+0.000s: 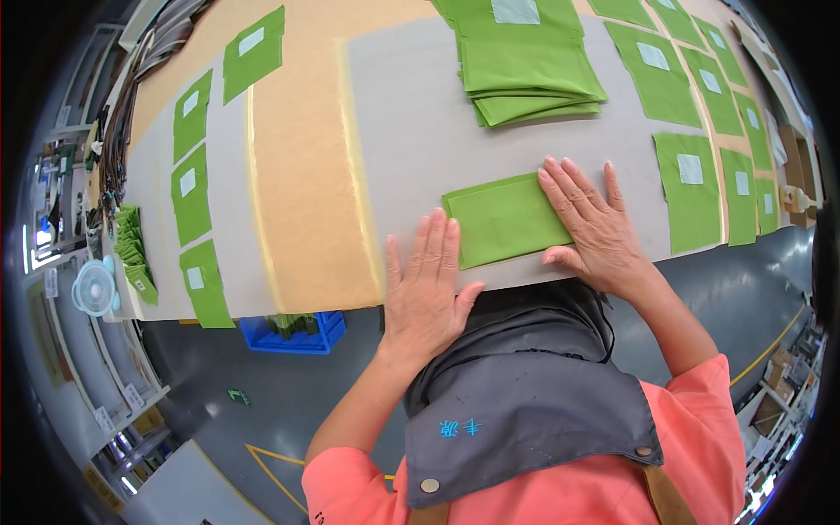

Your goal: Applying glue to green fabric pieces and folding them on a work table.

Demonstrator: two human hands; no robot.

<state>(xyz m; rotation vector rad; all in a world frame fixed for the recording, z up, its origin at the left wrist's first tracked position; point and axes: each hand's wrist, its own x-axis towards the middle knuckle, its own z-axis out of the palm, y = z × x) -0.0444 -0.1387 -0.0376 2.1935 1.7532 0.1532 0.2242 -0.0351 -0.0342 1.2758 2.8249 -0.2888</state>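
Observation:
A folded green fabric piece [507, 220] lies flat near the front edge of the table. My left hand [424, 289] rests flat at its left end, fingers stretched upward and thumb apart; the fingertips are at the fabric's left edge. Over its right end lies my right hand [599, 229], open, with fingers extended and palm down, hiding that end. Neither hand grips anything. Just beyond is a stack of green fabric pieces [529, 66] with a pale square patch on top.
More green pieces with pale patches are laid out in rows at the right [689, 188] and left [188, 188]. A small pale-blue fan [94, 287] stands by a bundle of green pieces [131, 254]. Below the table edge is a blue crate [331, 331].

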